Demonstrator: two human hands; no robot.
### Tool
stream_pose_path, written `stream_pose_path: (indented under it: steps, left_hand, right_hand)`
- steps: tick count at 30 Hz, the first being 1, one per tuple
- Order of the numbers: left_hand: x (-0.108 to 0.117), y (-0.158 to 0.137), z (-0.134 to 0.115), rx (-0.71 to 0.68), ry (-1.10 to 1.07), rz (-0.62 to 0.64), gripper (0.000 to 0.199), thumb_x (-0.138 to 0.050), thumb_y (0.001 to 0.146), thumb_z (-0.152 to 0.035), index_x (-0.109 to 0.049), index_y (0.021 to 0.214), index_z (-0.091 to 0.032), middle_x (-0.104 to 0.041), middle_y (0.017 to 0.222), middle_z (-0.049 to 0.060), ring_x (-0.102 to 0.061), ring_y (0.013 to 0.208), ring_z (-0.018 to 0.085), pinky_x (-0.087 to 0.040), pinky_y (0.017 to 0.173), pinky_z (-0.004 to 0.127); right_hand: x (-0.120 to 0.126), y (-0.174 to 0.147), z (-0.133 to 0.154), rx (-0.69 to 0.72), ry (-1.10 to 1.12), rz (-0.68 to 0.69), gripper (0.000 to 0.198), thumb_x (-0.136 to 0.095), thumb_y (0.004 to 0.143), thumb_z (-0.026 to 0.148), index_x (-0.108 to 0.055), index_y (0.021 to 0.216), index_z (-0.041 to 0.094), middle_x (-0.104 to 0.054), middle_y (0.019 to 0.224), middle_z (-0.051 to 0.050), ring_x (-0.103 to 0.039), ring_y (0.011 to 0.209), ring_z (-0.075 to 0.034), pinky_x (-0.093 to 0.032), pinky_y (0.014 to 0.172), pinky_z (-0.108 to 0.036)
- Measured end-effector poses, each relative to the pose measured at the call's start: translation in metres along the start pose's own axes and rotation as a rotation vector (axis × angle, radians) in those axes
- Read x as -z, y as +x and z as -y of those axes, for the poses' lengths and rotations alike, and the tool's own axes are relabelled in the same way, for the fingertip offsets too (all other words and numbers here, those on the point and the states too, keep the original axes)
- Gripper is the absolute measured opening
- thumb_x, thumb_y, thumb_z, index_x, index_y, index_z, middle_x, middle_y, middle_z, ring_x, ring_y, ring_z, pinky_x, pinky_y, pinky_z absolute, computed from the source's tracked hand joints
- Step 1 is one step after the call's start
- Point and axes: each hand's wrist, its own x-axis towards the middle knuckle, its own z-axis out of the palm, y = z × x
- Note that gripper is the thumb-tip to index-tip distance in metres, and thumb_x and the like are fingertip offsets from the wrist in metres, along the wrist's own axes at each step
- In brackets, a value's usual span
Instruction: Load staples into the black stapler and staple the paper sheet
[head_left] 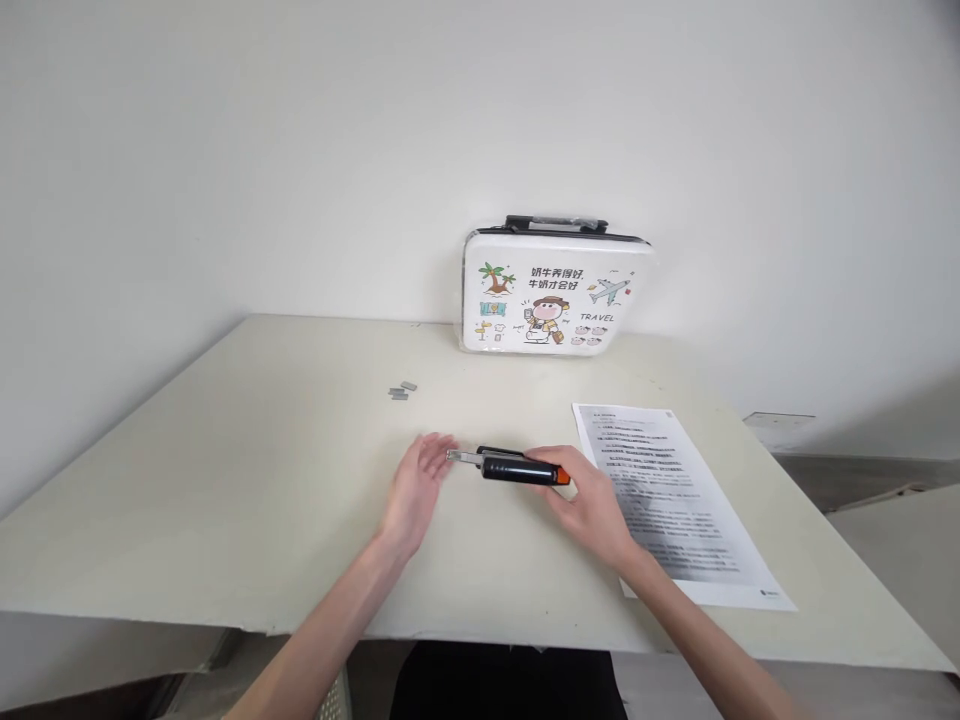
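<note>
Your right grip (589, 497) holds one long, glossy black-and-orange stapler (517, 470); beyond your loosely spread left grip (415, 487) lie at least three flat grey strips (409, 386).

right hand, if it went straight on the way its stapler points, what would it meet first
Most likely the left hand: the metal end of the black stapler in the right hand points toward it. Depth makes any gap or touch unclear.

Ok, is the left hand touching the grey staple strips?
Apart: the head view shows tabletop between the left hand and the grey staple strips.
</note>
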Motion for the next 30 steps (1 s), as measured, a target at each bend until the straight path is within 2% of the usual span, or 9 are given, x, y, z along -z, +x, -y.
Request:
stream_pose_path:
  steps: [4, 7, 9, 12, 15, 18, 22, 26, 30]
  left_hand:
    - [-0.012, -0.012, -0.008, 0.308, -0.231, 0.028, 0.031, -0.042, 0.1, -0.036, -0.068, 0.099, -0.018, -0.074, 0.122, 0.017, -0.071, 0.118, 0.029, -0.056, 0.104, 0.047]
    - [-0.02, -0.019, -0.009, 0.375, -0.258, 0.065, 0.034, -0.04, 0.1, -0.034, -0.07, 0.101, -0.018, -0.075, 0.119, 0.016, -0.072, 0.114, 0.029, -0.058, 0.1, 0.047]
    - [-0.022, -0.022, -0.008, 0.388, -0.281, 0.064, 0.034, -0.038, 0.1, -0.031, -0.069, 0.099, -0.018, -0.074, 0.119, 0.016, -0.072, 0.112, 0.027, -0.058, 0.1, 0.044]
    - [-0.02, -0.023, -0.004, 0.331, -0.22, 0.054, 0.029, -0.041, 0.098, -0.026, -0.069, 0.095, -0.018, -0.074, 0.113, 0.015, -0.073, 0.105, 0.025, -0.057, 0.099, 0.043]
    - [-0.013, -0.023, 0.001, 0.209, -0.096, 0.049, 0.016, -0.052, 0.092, -0.025, -0.067, 0.088, -0.019, -0.071, 0.096, 0.013, -0.072, 0.093, 0.025, -0.058, 0.092, 0.042]
    - [-0.004, -0.027, 0.003, 0.136, -0.067, 0.002, 0.01, -0.06, 0.09, -0.027, -0.065, 0.088, -0.02, -0.062, 0.083, 0.006, -0.063, 0.076, 0.018, -0.055, 0.08, 0.035]
    - [0.008, -0.042, -0.003, -0.043, 0.161, 0.002, 0.025, -0.062, 0.092, -0.04, -0.071, 0.107, -0.021, -0.047, 0.075, -0.003, -0.044, 0.063, 0.013, -0.043, 0.064, 0.029]
    - [0.012, -0.056, -0.007, -0.279, 0.557, 0.07, 0.046, -0.062, 0.093, -0.043, -0.066, 0.137, -0.029, -0.042, 0.077, -0.004, -0.043, 0.068, 0.016, -0.042, 0.07, 0.03]
    - [0.01, -0.06, -0.004, -0.366, 0.653, 0.161, 0.051, -0.059, 0.097, -0.04, -0.062, 0.146, -0.028, -0.039, 0.076, -0.004, -0.04, 0.068, 0.016, -0.04, 0.07, 0.03]
  right_hand:
    - [0.005, -0.005, 0.024, 0.369, -0.133, -0.066, 0.051, -0.053, 0.095, 0.0, -0.067, 0.131, 0.032, -0.076, 0.125, -0.003, -0.066, 0.125, -0.024, -0.059, 0.101, -0.047]
    - [0.005, -0.01, 0.035, 0.51, -0.247, -0.085, 0.052, -0.056, 0.096, -0.001, -0.07, 0.131, 0.034, -0.078, 0.122, -0.002, -0.068, 0.123, -0.023, -0.062, 0.097, -0.044]
    - [0.005, -0.014, 0.038, 0.537, -0.299, -0.066, 0.048, -0.06, 0.098, 0.003, -0.072, 0.13, 0.036, -0.079, 0.123, -0.002, -0.07, 0.122, -0.024, -0.063, 0.093, -0.044]
    - [0.007, -0.02, 0.04, 0.526, -0.344, -0.027, 0.045, -0.061, 0.099, 0.006, -0.072, 0.129, 0.037, -0.078, 0.125, -0.002, -0.07, 0.123, -0.026, -0.064, 0.091, -0.044]
    - [0.011, -0.022, 0.044, 0.509, -0.321, -0.091, 0.051, -0.059, 0.096, 0.002, -0.071, 0.13, 0.038, -0.079, 0.121, -0.001, -0.071, 0.121, -0.026, -0.064, 0.092, -0.046]
    - [0.014, -0.023, 0.048, 0.432, -0.223, -0.162, 0.057, -0.055, 0.093, -0.001, -0.07, 0.132, 0.038, -0.079, 0.119, -0.002, -0.071, 0.12, -0.027, -0.063, 0.093, -0.05]
    - [0.014, -0.025, 0.049, 0.247, -0.132, -0.222, 0.045, -0.06, 0.092, 0.006, -0.071, 0.124, 0.036, -0.077, 0.119, -0.005, -0.07, 0.117, -0.03, -0.061, 0.096, -0.056]
    - [0.009, -0.027, 0.044, 0.086, -0.082, -0.234, 0.03, -0.065, 0.094, 0.014, -0.072, 0.117, 0.032, -0.075, 0.12, -0.007, -0.069, 0.118, -0.03, -0.059, 0.097, -0.055]
    - [-0.001, -0.025, 0.041, 0.008, -0.019, -0.229, 0.024, -0.068, 0.094, 0.02, -0.072, 0.115, 0.031, -0.075, 0.121, -0.008, -0.07, 0.116, -0.03, -0.058, 0.099, -0.053]
